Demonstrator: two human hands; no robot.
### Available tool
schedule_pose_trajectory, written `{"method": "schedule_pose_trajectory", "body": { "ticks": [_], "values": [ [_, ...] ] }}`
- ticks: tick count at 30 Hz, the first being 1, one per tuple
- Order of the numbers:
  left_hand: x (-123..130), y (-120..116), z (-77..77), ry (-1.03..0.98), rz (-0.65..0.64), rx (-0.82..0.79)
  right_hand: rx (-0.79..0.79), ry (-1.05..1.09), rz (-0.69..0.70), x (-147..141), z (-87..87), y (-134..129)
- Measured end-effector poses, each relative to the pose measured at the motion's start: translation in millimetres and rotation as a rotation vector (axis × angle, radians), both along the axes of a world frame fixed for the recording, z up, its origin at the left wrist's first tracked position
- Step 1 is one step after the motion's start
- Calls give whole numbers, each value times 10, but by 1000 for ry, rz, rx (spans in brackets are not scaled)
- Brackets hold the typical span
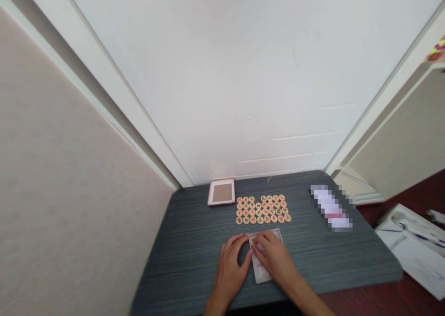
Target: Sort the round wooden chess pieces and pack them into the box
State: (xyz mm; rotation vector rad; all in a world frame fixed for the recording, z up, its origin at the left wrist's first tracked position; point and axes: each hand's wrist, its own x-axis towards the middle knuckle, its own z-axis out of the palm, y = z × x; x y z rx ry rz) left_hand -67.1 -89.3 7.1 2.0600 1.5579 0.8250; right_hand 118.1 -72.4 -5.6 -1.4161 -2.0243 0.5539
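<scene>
A clear, shallow plastic box [262, 270] lies near the front edge of the dark table. My right hand [273, 255] reaches over its upper part, fingers pinched on a round wooden piece [253, 240] at the box's upper left corner. Beside the box's left side is my left hand [231, 265], its thumb and fingers apart, fingertips near the left rim, holding nothing. Beyond both hands, round wooden pieces [265, 211] with red or dark characters lie in several rows, with a gap in the back row. Under my right hand, the box's contents are partly hidden.
An open square lid or tray [221, 192] with a brown centre sits at the table's back left. A pixelated flat item [330, 207] lies on the right of the dark table [187, 242]. A white wall panel [215, 98] rises behind; white objects [413, 246] stand at the lower right.
</scene>
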Motion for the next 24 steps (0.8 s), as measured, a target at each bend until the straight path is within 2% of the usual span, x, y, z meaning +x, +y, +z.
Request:
{"method": "schedule_pose_trajectory", "body": {
  "ticks": [10,24],
  "values": [
    [13,-1,30,-3,9,22,97,-46,-34,-21,46,-27],
    [16,1,45,14,9,11,117,-46,-50,-21,16,-31]
  ]
}}
